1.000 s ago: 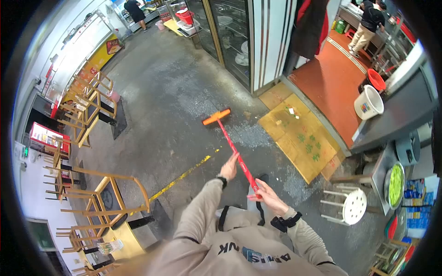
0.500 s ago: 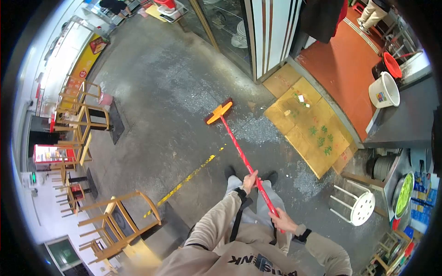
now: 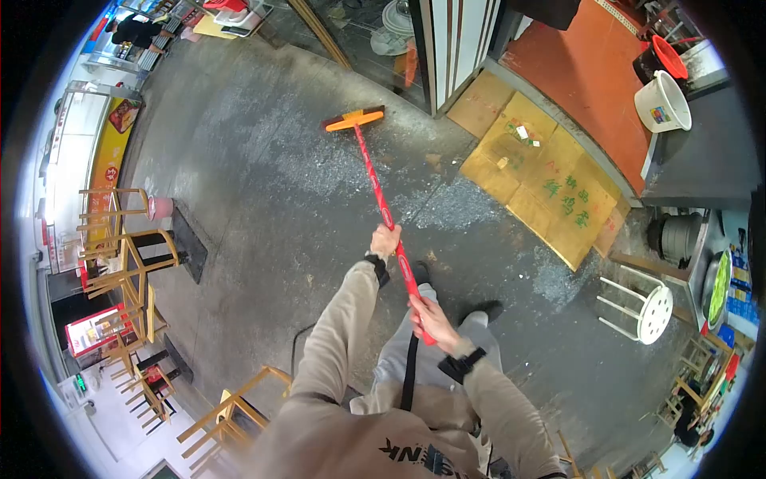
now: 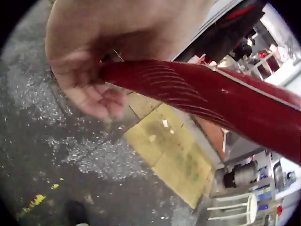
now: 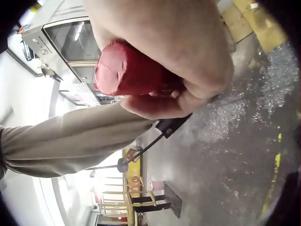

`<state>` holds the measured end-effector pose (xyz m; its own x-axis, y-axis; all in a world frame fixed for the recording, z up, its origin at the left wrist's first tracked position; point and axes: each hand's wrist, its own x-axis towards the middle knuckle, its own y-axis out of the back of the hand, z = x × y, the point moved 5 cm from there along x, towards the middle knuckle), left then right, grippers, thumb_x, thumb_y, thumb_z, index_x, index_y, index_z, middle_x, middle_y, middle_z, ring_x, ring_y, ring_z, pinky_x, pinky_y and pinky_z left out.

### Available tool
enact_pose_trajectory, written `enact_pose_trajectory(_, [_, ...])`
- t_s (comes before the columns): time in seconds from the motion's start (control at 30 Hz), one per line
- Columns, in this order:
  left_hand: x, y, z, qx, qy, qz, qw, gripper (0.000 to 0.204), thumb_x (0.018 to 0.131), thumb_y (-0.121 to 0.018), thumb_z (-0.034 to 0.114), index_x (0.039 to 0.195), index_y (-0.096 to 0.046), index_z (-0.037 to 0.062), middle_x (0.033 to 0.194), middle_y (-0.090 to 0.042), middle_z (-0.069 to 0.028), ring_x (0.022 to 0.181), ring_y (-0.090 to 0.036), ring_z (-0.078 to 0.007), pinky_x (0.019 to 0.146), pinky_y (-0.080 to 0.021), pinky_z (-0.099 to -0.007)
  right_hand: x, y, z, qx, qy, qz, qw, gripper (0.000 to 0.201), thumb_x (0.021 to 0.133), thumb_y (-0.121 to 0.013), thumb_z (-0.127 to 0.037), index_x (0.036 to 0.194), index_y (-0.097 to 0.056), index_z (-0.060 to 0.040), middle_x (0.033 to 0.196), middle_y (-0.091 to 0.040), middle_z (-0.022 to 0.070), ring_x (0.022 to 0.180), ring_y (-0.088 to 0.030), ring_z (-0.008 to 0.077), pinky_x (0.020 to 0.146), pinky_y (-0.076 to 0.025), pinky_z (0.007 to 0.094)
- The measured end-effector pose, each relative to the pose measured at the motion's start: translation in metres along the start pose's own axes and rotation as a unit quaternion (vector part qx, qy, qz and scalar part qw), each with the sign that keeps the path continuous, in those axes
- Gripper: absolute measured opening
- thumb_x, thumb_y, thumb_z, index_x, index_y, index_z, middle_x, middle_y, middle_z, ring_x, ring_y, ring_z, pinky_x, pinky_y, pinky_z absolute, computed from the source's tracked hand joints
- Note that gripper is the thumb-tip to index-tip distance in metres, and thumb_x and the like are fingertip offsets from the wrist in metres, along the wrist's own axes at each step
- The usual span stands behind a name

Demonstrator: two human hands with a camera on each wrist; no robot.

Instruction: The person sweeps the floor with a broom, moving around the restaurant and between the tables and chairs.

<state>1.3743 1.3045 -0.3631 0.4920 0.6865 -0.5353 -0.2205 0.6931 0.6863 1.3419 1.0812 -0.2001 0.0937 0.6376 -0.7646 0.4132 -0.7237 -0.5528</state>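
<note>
A long red handle (image 3: 375,182) runs from the person's body out to an orange broom head (image 3: 353,120) with dark bristles, on the grey floor. The left hand (image 3: 385,240) grips the handle about midway; in the left wrist view the fingers of this hand (image 4: 94,61) curl round the red shaft (image 4: 188,89). Near the handle's lower end the right hand (image 3: 435,321) holds on, and in the right wrist view this hand (image 5: 174,52) wraps round it with the red butt end (image 5: 113,70) sticking out. Whitish granules (image 3: 455,203) lie scattered on the floor.
Flattened cardboard (image 3: 550,176) lies at the doorway on the right. A white stool (image 3: 656,314) and a white bucket (image 3: 663,102) stand further right. Upturned wooden chairs (image 3: 128,259) line the left, with a pink bucket (image 3: 160,208) beside them. A glass door stands behind the broom.
The broom head has moved forward and slightly left, away from the body. Both hands have moved forward and left with the handle, still gripping it. The head view has shifted.
</note>
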Motion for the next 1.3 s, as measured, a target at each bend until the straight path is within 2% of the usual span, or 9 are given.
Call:
enact_pose_trajectory(0.1, [0.004, 0.011, 0.011, 0.003, 0.015, -0.036, 0.999, 0.064, 0.081, -0.055, 0.039, 0.132, -0.034, 0.0086, 0.099, -0.062, -0.0244, 0.095, -0.06, -0.04, 0.08, -0.049, -0.0458, 0.019, -0.015, 0.001, -0.012, -0.002, 0.054, 0.998, 0.034, 0.092, -0.051, -0.041, 0.093, -0.043, -0.0076, 0.064, -0.039, -0.003, 0.045, -0.039, 0.008, 0.042, -0.035, 0.0243])
enact_pose_trajectory(0.3, [-0.064, -0.028, 0.043, 0.199, -0.302, 0.161, 0.918, 0.043, 0.083, -0.052, 0.033, 0.122, -0.051, 0.015, 0.137, -0.037, -0.0176, 0.128, -0.032, -0.0378, 0.102, -0.029, -0.0521, -0.034, 0.042, 0.038, 0.009, -0.008, 0.05, 0.999, 0.037, 0.092, -0.05, -0.043, 0.095, -0.044, -0.0061, 0.064, -0.04, -0.0018, 0.044, -0.04, 0.0074, 0.039, -0.036, 0.0252])
enact_pose_trajectory(0.43, [-0.163, -0.101, 0.065, 0.171, -0.395, 0.083, 0.899, 0.026, 0.087, -0.047, 0.027, 0.085, -0.064, 0.0068, 0.109, -0.058, -0.0142, 0.114, -0.047, -0.0328, 0.102, -0.029, -0.0511, -0.12, 0.112, 0.091, -0.006, -0.035, 0.077, 0.996, 0.037, 0.093, -0.049, -0.042, 0.096, -0.044, -0.0056, 0.062, -0.039, -0.0022, 0.043, -0.04, 0.0082, 0.039, -0.036, 0.0255])
enact_pose_trajectory(0.63, [-0.422, -0.253, 0.051, 0.223, -0.607, -0.215, 0.732, 0.017, 0.084, -0.048, 0.018, 0.082, -0.053, 0.0022, 0.053, -0.053, -0.0093, 0.049, -0.057, -0.0277, 0.044, -0.044, -0.0413, -0.335, 0.227, 0.249, -0.047, -0.077, 0.17, 0.981, 0.029, 0.094, -0.049, -0.03, 0.099, -0.049, -0.0017, 0.06, -0.045, 0.0008, 0.041, -0.045, 0.0116, 0.04, -0.038, 0.027])
enact_pose_trajectory(0.7, [-0.502, -0.284, 0.057, 0.173, -0.561, -0.381, 0.714, 0.026, 0.089, -0.045, 0.023, 0.082, -0.06, 0.0035, 0.05, -0.052, -0.0133, 0.047, -0.056, -0.0325, 0.041, -0.043, -0.0444, -0.406, 0.248, 0.274, -0.194, -0.103, 0.229, 0.948, 0.03, 0.092, -0.052, -0.031, 0.095, -0.051, -0.0004, 0.055, -0.051, 0.0079, 0.042, -0.051, 0.018, 0.042, -0.04, 0.0322])
enact_pose_trajectory(0.83, [-0.589, -0.325, 0.043, 0.075, -0.563, -0.382, 0.729, 0.037, 0.087, -0.051, 0.028, 0.058, -0.057, 0.0059, 0.049, -0.051, -0.0137, 0.05, -0.055, -0.0323, 0.052, -0.045, -0.0407, -0.466, 0.282, 0.355, -0.33, -0.047, 0.285, 0.899, 0.031, 0.091, -0.053, -0.031, 0.09, -0.053, 0.0007, 0.055, -0.053, 0.0142, 0.044, -0.054, 0.0251, 0.044, -0.041, 0.0364])
enact_pose_trajectory(0.97, [-0.598, -0.337, 0.014, 0.096, -0.582, -0.348, 0.729, 0.03, 0.087, -0.049, 0.025, 0.065, -0.058, 0.0073, 0.052, -0.053, -0.011, 0.051, -0.056, -0.0278, 0.057, -0.044, -0.0402, -0.471, 0.305, 0.415, -0.424, 0.028, 0.301, 0.854, 0.033, 0.091, -0.052, -0.031, 0.085, -0.055, 0.0016, 0.057, -0.055, 0.0198, 0.049, -0.056, 0.0329, 0.047, -0.042, 0.0399])
enact_pose_trajectory(1.13, [-0.452, -0.261, 0.066, 0.286, -0.551, -0.196, 0.759, 0.02, 0.089, -0.045, 0.023, 0.086, -0.061, 0.0116, 0.058, -0.057, -0.0096, 0.063, -0.06, -0.0277, 0.061, -0.048, -0.0433, -0.31, 0.272, 0.305, -0.278, 0.023, 0.26, 0.924, 0.041, 0.093, -0.045, -0.038, 0.091, -0.056, 0.001, 0.073, -0.056, 0.0261, 0.07, -0.057, 0.0428, 0.06, -0.042, 0.0462])
enact_pose_trajectory(1.3, [-0.334, -0.248, 0.046, 0.268, -0.449, 0.038, 0.851, 0.036, 0.085, -0.054, 0.029, 0.114, -0.053, 0.0071, 0.125, -0.047, -0.0189, 0.113, -0.048, -0.0311, 0.095, -0.039, -0.0414, -0.188, 0.267, 0.226, -0.33, 0.093, 0.271, 0.899, 0.048, 0.094, -0.038, -0.046, 0.095, -0.054, -0.0017, 0.084, -0.06, 0.0272, 0.086, -0.056, 0.0462, 0.071, -0.044, 0.0504])
